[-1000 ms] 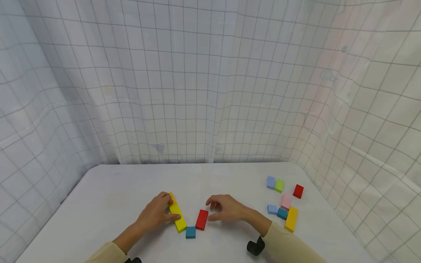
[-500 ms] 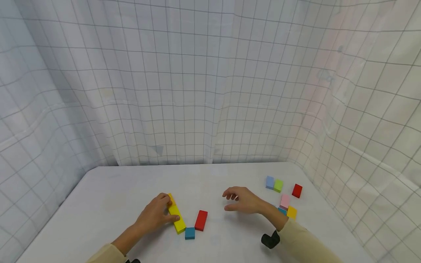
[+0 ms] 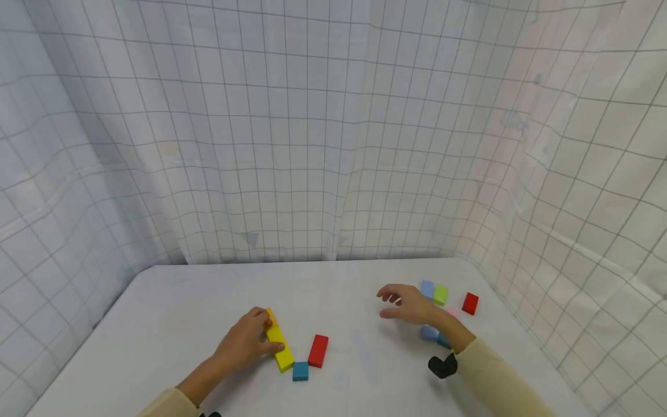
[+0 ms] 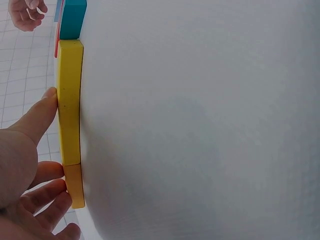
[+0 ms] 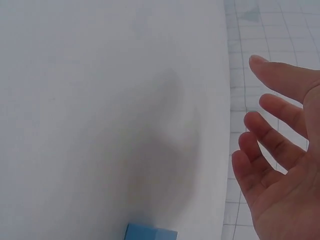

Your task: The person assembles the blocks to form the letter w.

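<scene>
My left hand [image 3: 249, 341] lies over a long yellow block [image 3: 280, 350] flat on the white table [image 3: 198, 301]. Its thumb [image 4: 39, 114] touches the yellow block [image 4: 70, 100], and its curled fingers [image 4: 46, 194] touch the small orange block [image 4: 75, 186] at the far end. A teal block [image 3: 300, 370] and a red block [image 3: 318, 350] lie just right of it. My right hand [image 3: 405, 302] hovers open above the table with relaxed fingers [image 5: 280, 140], holding nothing, just left of a light blue block [image 3: 427, 287].
At the right lie a green block [image 3: 440, 294], a red block [image 3: 470, 303], a pink one [image 3: 454, 313], a blue one [image 3: 429, 332] and a teal one [image 3: 444, 341], partly hidden by my right forearm. Gridded white curtains [image 3: 333, 145] enclose the table on three sides.
My right hand has moved from beside the red block away to the right and farther back, near the block cluster. My left hand and the yellow block have not moved.
</scene>
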Demonstrator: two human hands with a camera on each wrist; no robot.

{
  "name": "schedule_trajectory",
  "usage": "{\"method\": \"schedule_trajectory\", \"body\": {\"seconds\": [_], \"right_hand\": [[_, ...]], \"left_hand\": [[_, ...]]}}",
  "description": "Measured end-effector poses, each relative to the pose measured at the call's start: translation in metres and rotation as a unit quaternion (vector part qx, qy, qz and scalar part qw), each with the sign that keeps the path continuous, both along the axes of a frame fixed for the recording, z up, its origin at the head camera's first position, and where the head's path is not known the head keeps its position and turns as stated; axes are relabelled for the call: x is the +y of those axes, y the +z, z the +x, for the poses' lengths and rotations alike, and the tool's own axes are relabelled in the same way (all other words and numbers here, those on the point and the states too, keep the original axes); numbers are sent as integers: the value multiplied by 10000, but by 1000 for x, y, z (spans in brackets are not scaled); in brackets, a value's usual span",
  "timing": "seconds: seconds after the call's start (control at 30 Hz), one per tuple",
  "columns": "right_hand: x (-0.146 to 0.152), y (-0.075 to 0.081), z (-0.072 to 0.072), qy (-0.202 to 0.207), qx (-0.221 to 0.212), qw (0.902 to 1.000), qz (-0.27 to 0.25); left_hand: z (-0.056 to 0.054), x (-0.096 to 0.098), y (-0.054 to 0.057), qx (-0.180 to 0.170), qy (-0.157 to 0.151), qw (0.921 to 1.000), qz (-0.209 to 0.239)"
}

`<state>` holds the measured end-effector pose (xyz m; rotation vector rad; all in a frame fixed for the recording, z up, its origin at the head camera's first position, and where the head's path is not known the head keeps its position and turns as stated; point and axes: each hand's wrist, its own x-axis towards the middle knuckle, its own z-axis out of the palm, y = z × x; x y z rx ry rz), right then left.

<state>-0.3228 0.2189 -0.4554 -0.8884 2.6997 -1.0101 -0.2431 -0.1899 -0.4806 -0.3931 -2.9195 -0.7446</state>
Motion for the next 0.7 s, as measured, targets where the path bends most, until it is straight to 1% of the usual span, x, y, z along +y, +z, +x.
{"method": "schedule_trajectory", "body": {"seconds": [0.17,0.33,0.53,0.7], "right_hand": [[9,1,-4,-186,-251,9995,-12],[19,1,-9,-219,-185,9996,11],[31,0,-15,-276,-92,9995,-77],[38,-1,-19,-468,-47,9989,-46]], "left_hand": [[-1,0,-1,16,-2,10000,7],[-1,0,-2,15,13,10000,-9],[-1,0,-2,14,31,10000,-17],[-1,0,-2,-44,76,10000,-13]]}}
